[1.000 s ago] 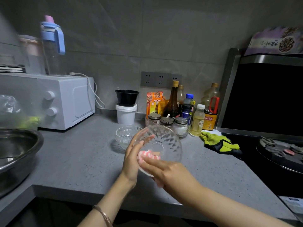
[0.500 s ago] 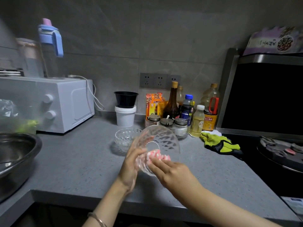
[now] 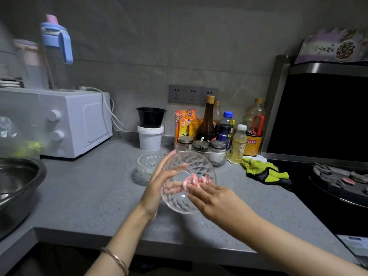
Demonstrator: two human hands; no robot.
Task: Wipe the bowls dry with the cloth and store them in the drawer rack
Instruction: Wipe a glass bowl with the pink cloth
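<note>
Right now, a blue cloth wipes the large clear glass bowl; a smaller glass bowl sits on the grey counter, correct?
No: the head view shows a pink-and-white cloth, not blue, wiping the large clear glass bowl; the smaller glass bowl sits on the grey counter.

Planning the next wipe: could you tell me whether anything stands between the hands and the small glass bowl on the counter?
Nothing visible does. The small glass bowl sits just beyond the left hand, which holds the large bowl; the right hand presses the cloth into it.
</note>
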